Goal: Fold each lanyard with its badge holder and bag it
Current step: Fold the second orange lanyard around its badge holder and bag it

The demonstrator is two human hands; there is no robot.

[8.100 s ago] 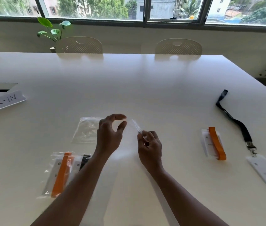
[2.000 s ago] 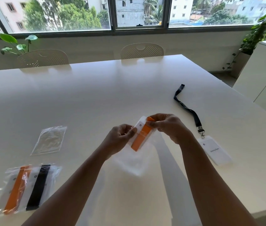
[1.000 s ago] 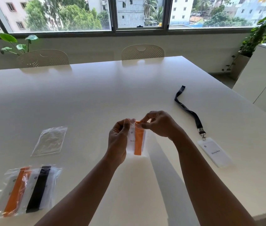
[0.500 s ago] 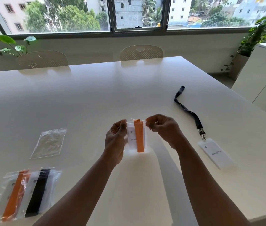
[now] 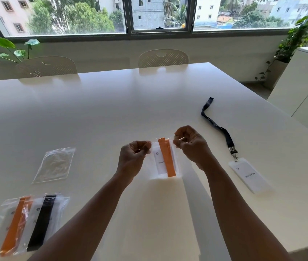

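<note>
- Left hand (image 5: 132,157) and right hand (image 5: 190,146) hold a clear bag (image 5: 165,161) up off the surface (image 5: 149,102), one at each top corner; each grip is pressed together, pinching the bag's mouth edge.
- Inside hangs a folded orange lanyard (image 5: 166,157) lying over its white badge holder (image 5: 159,162). Holding by the two corners keeps the mouth taut and level, probably so the strip can be pressed closed; whether it is sealed cannot be told.
- The orange tip stands about level with the top edge, so it may catch in the closure.
- Print on the holder inside the bag is partly covered by the lanyard and not legible.
- Right of the hands, flat on the surface, a black lanyard (image 5: 219,127) lies unfolded, clipped to a second badge holder (image 5: 248,175). Its card shows a small round mark and two words, too blurred to read with confidence. Likely next in line.
- Left, an empty bag (image 5: 54,164) waits within reach.
- Near left corner: finished bags (image 5: 28,223), one with orange, one with black, set aside out of the working area.
</note>
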